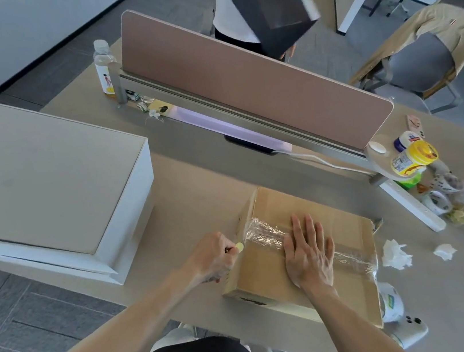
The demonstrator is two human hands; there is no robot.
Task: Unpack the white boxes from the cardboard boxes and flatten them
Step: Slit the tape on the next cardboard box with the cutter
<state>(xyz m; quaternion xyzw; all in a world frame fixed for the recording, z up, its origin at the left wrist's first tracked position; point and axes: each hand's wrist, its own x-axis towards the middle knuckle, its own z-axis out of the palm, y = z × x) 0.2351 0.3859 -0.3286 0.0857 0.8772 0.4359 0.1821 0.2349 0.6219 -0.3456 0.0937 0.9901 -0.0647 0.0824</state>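
Observation:
A flat cardboard box (272, 272) lies on the desk in front of me, sealed with a wide band of clear tape (266, 232) across its top. My right hand (308, 254) presses flat on the box top over the tape, fingers straight. My left hand (214, 258) grips a small tool with a pale yellow end (239, 246) at the box's left edge, where the tape wraps over. A large white box (55, 187) with a beige top sits at the left of the desk.
A brown divider panel (240, 78) runs across the desk behind the box. A bottle (105, 71) stands at its left end. Jars, tape rolls and clutter (423, 174) crowd the right side, with crumpled tissues (394, 254) and a phone (410, 330) nearby. Another person stands beyond the divider.

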